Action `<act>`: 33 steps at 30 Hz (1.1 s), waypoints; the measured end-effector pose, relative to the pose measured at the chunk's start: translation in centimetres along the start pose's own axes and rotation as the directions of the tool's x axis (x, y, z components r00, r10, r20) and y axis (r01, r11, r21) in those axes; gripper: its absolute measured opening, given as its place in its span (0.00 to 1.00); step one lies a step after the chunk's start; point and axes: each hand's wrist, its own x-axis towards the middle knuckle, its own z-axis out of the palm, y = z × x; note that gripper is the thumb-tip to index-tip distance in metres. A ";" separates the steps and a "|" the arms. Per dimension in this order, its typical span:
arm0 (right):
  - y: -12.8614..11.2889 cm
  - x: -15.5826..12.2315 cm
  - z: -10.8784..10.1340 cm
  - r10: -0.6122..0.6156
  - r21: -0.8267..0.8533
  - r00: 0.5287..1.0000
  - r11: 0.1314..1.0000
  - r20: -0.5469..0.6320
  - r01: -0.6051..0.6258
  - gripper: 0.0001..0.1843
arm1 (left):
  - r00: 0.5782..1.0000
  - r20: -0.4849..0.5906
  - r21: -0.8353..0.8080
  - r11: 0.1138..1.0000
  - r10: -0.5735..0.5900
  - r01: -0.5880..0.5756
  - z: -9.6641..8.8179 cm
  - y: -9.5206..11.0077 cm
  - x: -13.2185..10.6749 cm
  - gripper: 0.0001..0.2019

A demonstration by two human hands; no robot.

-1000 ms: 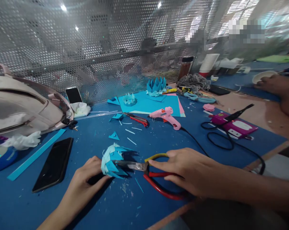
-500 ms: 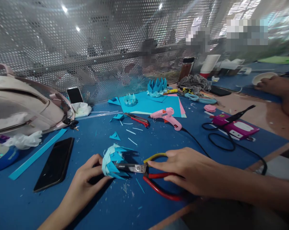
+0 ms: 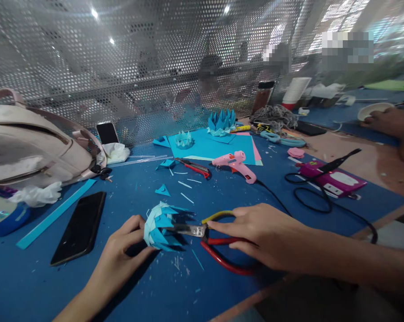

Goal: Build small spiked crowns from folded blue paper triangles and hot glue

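Observation:
My left hand (image 3: pixel 128 241) grips the closed end of a folded blue paper crown (image 3: pixel 158 226), which lies on its side with its points facing right. My right hand (image 3: pixel 252 230) is closed round the handles of a pair of scissors (image 3: pixel 218 257), one handle yellow and two red bars below. The scissor blades reach left into the open side of the crown, and their tips are hidden inside it. Just beyond the crown lies a small folded blue paper piece (image 3: pixel 162 190), with thin white paper strips (image 3: pixel 187 197) beside it.
A pink glue gun (image 3: pixel 235 164) and a red box cutter (image 3: pixel 197 169) lie farther back. Two more paper crowns (image 3: pixel 221 121) stand on blue sheets. A black phone (image 3: pixel 79 228) and a bag (image 3: pixel 37 138) are at left, a purple power strip (image 3: pixel 336 179) at right. Another person's hand (image 3: pixel 383 120) holds a bowl.
The scissor blades show less of their length outside the crown's opening. Both hands keep their grip, and the whole view has shifted slightly.

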 end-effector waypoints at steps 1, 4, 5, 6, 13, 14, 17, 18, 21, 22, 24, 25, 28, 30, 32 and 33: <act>0.0 0.0 0.0 0.004 -0.005 1.000 1.000 0.014 -0.004 0.28 | 1.000 0.001 -0.001 1.000 0.002 -0.002 0.0 0.0 0.0 0.04; 0.1 0.0 0.0 0.008 -0.019 0.999 1.000 0.032 -0.007 0.28 | 1.000 0.002 -0.006 1.000 -0.005 0.005 0.0 0.0 0.0 0.05; 0.2 0.0 0.0 0.007 -0.013 1.000 1.000 0.023 -0.007 0.28 | 1.000 0.004 -0.009 1.000 -0.011 0.011 0.0 0.0 0.0 0.05; 0.3 0.0 0.0 0.003 -0.004 1.000 1.000 0.012 -0.003 0.28 | 1.000 0.006 -0.013 1.000 -0.016 0.016 0.0 0.0 0.0 0.05; 0.3 -0.2 0.5 -0.003 0.016 0.999 1.000 -0.033 0.003 0.27 | 1.000 0.008 -0.017 1.000 -0.018 0.018 0.0 -0.2 -0.2 0.05; 0.3 -0.2 0.6 -0.005 0.018 1.000 1.000 -0.025 0.005 0.28 | 1.000 0.011 -0.013 1.000 -0.019 0.019 0.0 -0.2 -0.2 0.05; 0.2 -0.2 0.7 0.006 0.029 1.000 1.000 -0.003 -0.006 0.28 | 1.000 0.011 -0.008 1.000 -0.026 0.026 0.0 -0.2 -0.2 0.04; 0.1 -0.2 0.7 0.011 0.036 1.000 0.999 0.005 -0.011 0.28 | 0.999 0.009 -0.009 0.999 -0.032 0.032 0.0 -0.2 -0.2 0.04; 0.0 -0.1 0.4 0.014 0.063 1.000 0.998 0.022 -0.016 0.29 | 0.999 0.001 -0.013 0.999 -0.045 0.045 0.0 -0.1 -0.1 0.05; 0.0 -0.1 0.3 0.013 0.072 1.000 0.997 0.025 -0.015 0.28 | 0.999 -0.001 -0.016 0.999 -0.049 0.049 0.0 -0.1 -0.1 0.05; 0.1 0.0 0.1 0.006 0.080 1.000 0.997 0.026 -0.008 0.28 | 0.999 -0.010 -0.028 0.998 -0.048 0.047 0.0 -0.1 0.0 0.05; 0.1 0.1 0.1 0.006 0.076 1.000 0.997 0.020 -0.007 0.27 | 0.999 -0.013 -0.033 0.998 -0.049 0.048 0.0 -0.1 0.0 0.05; 0.3 0.3 0.1 0.035 0.026 0.999 0.999 0.023 -0.035 0.26 | 0.998 -0.020 -0.045 0.998 -0.053 0.053 0.0 -0.1 0.1 0.04; 0.5 0.3 0.2 0.059 -0.009 0.997 0.998 0.058 -0.058 0.27 | 0.998 -0.015 -0.057 0.997 -0.061 0.060 0.0 -0.1 0.2 0.05; 0.6 0.4 0.2 0.058 -0.019 0.996 0.998 0.067 -0.057 0.28 | 0.998 -0.012 -0.066 0.996 -0.067 0.066 0.0 0.0 0.3 0.05; 0.7 0.4 0.2 0.057 -0.020 0.997 0.998 0.057 -0.056 0.28 | 0.997 -0.014 -0.066 0.995 -0.070 0.069 0.1 0.1 0.3 0.05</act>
